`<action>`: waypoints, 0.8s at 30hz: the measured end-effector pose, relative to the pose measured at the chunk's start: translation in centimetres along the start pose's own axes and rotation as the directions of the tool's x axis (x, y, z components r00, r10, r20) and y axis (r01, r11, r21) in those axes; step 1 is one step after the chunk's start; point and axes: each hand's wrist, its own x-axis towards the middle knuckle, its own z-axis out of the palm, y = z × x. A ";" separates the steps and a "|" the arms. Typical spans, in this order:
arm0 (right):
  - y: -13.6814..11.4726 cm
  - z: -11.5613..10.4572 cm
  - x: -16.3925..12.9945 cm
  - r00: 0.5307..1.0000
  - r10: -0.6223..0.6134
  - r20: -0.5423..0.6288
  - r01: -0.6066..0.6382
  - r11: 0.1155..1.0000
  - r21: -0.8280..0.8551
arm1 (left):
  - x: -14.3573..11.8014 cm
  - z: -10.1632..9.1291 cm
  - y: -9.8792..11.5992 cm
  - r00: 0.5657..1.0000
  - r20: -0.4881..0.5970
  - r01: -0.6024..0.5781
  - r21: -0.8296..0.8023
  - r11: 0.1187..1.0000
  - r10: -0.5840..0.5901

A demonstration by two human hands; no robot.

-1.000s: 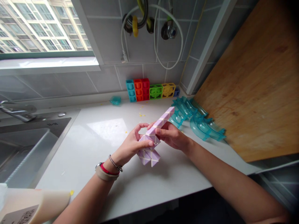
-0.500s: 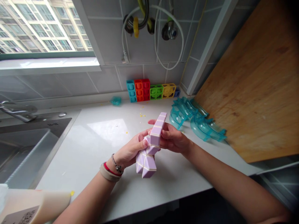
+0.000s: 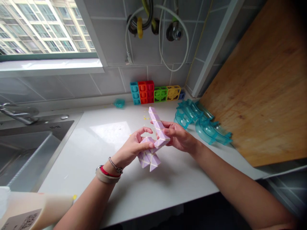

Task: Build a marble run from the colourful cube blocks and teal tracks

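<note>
Both hands hold a lilac snake puzzle (image 3: 155,126) with pale edges, made of linked wedge segments, above the white counter (image 3: 96,179). My left hand (image 3: 131,145) grips its folded, star-like lower cluster, thumb on top and index finger curved away from it. With thumb and fingers, my right hand (image 3: 178,135) pinches the straight section that points up toward the wall. Some of the fingers behind the puzzle are hidden.
Against the wall stand coloured pop-it blocks (image 3: 146,92). Clear teal curved plastic pieces (image 3: 201,123) lie at right, by a wooden board (image 3: 261,89). A small teal piece (image 3: 119,103) sits farther left. The sink (image 3: 28,159) is at left, a milky bottle (image 3: 35,210) in front.
The puzzle's straight section has swung from leaning right to leaning left. My left index finger has lifted off, and my left wrist has shifted slightly left.
</note>
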 end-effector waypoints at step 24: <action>0.6 -0.1 0.7 0.990 -0.134 -0.053 0.104 0.920 -0.378 | 0.1 -0.4 0.5 0.992 -0.101 -0.027 0.395 0.918 0.072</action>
